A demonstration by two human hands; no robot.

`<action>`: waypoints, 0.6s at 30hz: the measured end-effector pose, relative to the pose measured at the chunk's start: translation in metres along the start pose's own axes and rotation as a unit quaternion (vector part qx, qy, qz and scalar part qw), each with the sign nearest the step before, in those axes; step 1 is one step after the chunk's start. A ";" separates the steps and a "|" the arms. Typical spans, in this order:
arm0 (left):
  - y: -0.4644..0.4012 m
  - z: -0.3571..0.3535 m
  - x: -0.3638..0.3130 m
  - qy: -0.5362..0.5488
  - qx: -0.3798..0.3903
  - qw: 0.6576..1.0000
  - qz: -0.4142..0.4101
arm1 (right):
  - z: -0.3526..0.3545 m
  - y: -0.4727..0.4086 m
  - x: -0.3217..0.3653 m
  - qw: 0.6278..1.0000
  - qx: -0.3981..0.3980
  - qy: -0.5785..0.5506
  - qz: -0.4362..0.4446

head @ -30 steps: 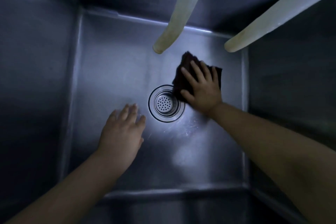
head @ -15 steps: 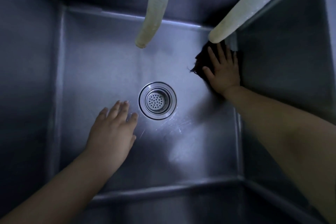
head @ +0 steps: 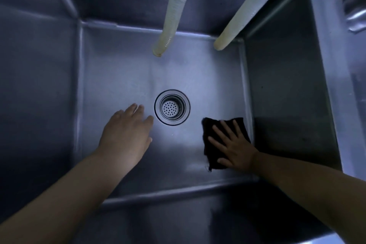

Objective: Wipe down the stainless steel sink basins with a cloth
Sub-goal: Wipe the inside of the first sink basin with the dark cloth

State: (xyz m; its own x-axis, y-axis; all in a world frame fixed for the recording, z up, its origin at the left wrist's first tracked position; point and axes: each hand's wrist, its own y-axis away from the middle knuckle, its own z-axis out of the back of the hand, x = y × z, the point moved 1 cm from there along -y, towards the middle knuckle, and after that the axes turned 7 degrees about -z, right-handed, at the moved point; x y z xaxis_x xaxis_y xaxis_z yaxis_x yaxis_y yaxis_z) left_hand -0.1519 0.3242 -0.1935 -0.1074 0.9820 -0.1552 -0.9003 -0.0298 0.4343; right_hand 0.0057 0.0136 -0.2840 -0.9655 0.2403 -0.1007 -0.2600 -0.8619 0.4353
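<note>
Sink basin [head: 118,77]: a deep stainless steel basin is taking up nearly the whole view; its floor is looking slick and hard.
Hoses [head: 171,18]: two pale hoses are hanging in from the far wall, ending above the floor; I judge they are crowding far-corner strokes.
Left hand [head: 126,134]: lying open and flat, gripping nothing, just left of the drain.
Right hand [head: 233,144]: pressing down with fingers spread, palm pinning the cloth, not pinching it.
Cloth [head: 210,144]: dark, soft, light and probably limp; lying on the floor near the right wall. Flat-palm pressure is suiting it best.
Drain strainer [head: 172,107]: sitting between the hands, its rim likely snagging the cloth.
</note>
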 end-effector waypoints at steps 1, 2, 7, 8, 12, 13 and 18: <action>0.005 0.004 0.004 0.000 0.000 1.000 0.002 | 0.003 -0.004 0.003 1.000 -0.002 -0.002 0.002; 0.012 0.006 0.009 0.002 0.001 1.000 0.011 | 0.006 -0.011 0.006 1.000 -0.006 -0.015 -0.005; 0.041 0.002 0.026 0.023 0.020 0.997 0.067 | 0.030 -0.077 -0.005 0.993 -0.033 -0.076 -0.082; 0.044 -0.001 0.026 0.026 0.032 0.996 0.075 | 0.036 -0.092 -0.013 0.992 -0.034 -0.075 -0.095; 0.047 -0.004 0.022 0.021 0.059 0.995 0.082 | 0.050 -0.134 -0.042 0.983 -0.034 -0.084 -0.158; 0.050 -0.001 0.025 0.015 0.062 0.995 0.079 | 0.048 -0.136 -0.043 0.982 -0.031 -0.080 -0.168; 0.091 0.019 0.031 0.018 0.038 0.995 0.090 | 0.035 -0.092 -0.018 0.987 -0.058 -0.074 -0.128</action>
State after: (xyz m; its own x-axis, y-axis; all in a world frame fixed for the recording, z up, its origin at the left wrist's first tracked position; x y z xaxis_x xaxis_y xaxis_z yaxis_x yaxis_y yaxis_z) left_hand -0.2290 0.3552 -0.1420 -0.2802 0.9548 -0.0994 -0.8303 -0.1891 0.5243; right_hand 0.0475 0.1038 -0.2908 -0.8568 0.5123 -0.0595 -0.5042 -0.8077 0.3057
